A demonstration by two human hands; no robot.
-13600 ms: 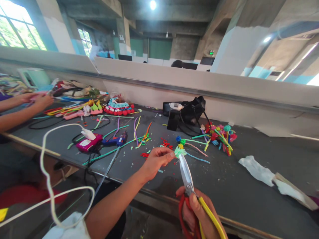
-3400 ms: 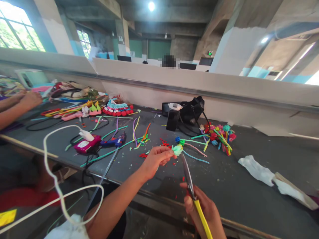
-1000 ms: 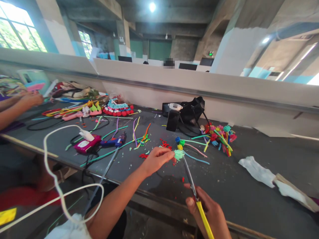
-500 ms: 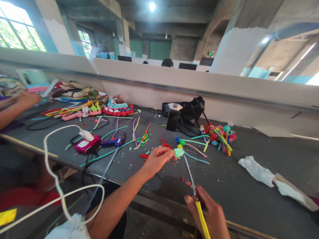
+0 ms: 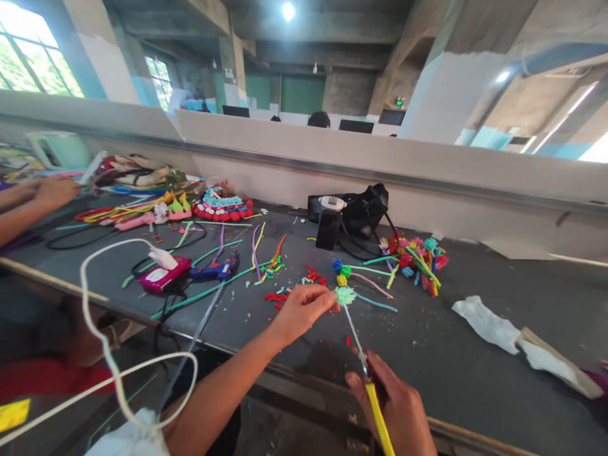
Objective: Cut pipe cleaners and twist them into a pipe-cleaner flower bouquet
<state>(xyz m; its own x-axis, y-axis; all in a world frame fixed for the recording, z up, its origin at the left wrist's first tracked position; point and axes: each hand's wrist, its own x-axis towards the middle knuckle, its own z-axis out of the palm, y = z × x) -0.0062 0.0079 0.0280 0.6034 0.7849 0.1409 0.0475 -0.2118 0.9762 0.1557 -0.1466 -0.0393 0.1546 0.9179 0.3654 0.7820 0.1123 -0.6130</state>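
My left hand (image 5: 301,310) is clamped by its pinch on the near-left side of a pale green flower (image 5: 345,296), and it is the nearer hand to it. My right hand (image 5: 399,405) is wrapped around the scissors (image 5: 357,345), nearer my body and to the right of the flower. From there, the scissors' long axis slants forward and leftward, bringing the tip to the flower's lower edge; I see the blades edge-on, so I can't tell whether they're parted, nor whether the tip touches petals.

Just beyond the flower sit a yellow pompom (image 5: 341,279), a green one (image 5: 345,271) and a blue one (image 5: 337,266); a light blue stem (image 5: 377,304) stretches off to its right. Red snippets (image 5: 277,296) lie left of it. Farther left of the flower is a blue glue gun (image 5: 213,270); well to its right and beyond, a bundle of colourful flowers (image 5: 422,259).
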